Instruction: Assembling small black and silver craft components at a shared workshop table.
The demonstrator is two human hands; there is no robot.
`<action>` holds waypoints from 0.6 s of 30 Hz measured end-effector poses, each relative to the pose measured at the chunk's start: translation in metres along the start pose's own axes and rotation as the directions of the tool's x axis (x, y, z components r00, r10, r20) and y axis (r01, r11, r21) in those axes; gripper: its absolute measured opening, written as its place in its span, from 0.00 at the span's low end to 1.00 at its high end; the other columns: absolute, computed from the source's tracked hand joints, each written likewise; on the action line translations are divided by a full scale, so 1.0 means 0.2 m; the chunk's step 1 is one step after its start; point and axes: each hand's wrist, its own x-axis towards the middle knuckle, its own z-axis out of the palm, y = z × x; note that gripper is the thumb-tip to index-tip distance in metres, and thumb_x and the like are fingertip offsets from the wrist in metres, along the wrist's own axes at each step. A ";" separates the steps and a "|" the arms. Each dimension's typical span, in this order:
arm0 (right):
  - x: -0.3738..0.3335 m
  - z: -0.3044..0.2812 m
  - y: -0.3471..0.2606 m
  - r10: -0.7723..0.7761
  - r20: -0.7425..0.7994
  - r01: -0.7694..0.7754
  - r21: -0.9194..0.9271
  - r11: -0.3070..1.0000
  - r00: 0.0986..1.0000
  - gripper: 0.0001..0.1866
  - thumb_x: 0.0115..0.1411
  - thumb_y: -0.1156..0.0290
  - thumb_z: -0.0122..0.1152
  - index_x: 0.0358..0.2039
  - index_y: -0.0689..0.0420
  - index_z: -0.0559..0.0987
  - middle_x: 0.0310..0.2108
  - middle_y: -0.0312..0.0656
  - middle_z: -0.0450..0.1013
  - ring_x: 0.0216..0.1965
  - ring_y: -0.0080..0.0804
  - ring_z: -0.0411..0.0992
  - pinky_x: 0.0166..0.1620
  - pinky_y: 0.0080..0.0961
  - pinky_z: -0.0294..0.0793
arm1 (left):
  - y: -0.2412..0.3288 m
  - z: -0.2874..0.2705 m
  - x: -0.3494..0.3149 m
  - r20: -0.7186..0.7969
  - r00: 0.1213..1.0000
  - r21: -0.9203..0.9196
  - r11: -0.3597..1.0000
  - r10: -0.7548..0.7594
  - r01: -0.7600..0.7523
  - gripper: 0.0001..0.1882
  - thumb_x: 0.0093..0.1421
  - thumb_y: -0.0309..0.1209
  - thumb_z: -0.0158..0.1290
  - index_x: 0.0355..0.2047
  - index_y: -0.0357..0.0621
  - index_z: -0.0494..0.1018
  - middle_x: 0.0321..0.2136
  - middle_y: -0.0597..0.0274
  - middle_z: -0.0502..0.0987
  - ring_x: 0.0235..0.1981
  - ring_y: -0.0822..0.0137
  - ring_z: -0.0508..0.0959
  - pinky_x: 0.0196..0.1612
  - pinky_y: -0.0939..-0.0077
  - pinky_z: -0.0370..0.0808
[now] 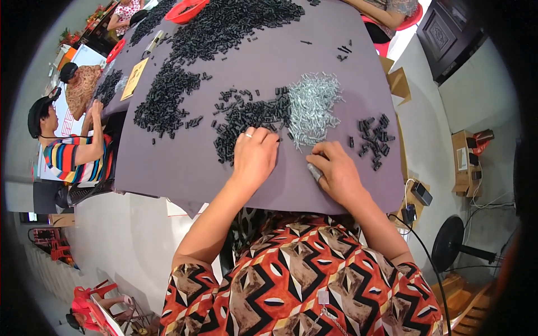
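My left hand, with a ring on one finger, rests at the near right edge of a pile of small black plastic pieces. Its fingers are bent down and pressed together; what they hold, if anything, is hidden. Just right of it, a heap of small silver screws touches the black pile. By the heap's near edge, my right hand has its thumb and fingertips closed together, and whatever is between them is too small to make out. A grey wrap covers part of its thumb.
Loose black pieces lie to the right on the purple-grey tabletop. Larger black piles and a red basin are farther off. A person in a striped shirt works at left; others sit beyond. A black fan stands at right.
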 end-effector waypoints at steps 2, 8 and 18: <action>-0.01 0.02 0.00 -0.001 -0.029 0.002 0.034 0.999 1.000 0.18 0.41 0.82 0.64 0.37 0.59 0.79 0.41 0.42 0.71 0.42 0.44 0.69 0.43 0.38 0.73 | 0.01 -0.02 0.03 -0.010 0.997 -0.047 0.996 -0.070 0.070 0.08 0.55 0.27 0.60 0.35 0.41 0.77 0.36 0.58 0.76 0.38 0.53 0.75 0.42 0.60 0.73; -0.01 0.01 -0.01 0.083 0.046 -0.087 0.096 0.992 0.996 0.17 0.41 0.82 0.65 0.36 0.59 0.78 0.41 0.42 0.70 0.43 0.46 0.68 0.44 0.38 0.72 | -0.03 0.01 0.21 0.007 0.989 -0.086 0.986 -0.146 0.146 0.11 0.56 0.26 0.59 0.40 0.40 0.76 0.38 0.55 0.76 0.41 0.49 0.76 0.43 0.59 0.74; 0.00 0.01 -0.01 0.121 0.015 -0.122 0.095 0.988 0.993 0.17 0.43 0.81 0.63 0.38 0.59 0.79 0.42 0.46 0.69 0.46 0.49 0.67 0.47 0.40 0.70 | -0.03 0.09 0.26 0.038 0.991 -0.015 0.992 -0.124 0.125 0.08 0.52 0.24 0.59 0.33 0.42 0.75 0.31 0.56 0.74 0.38 0.50 0.75 0.40 0.58 0.74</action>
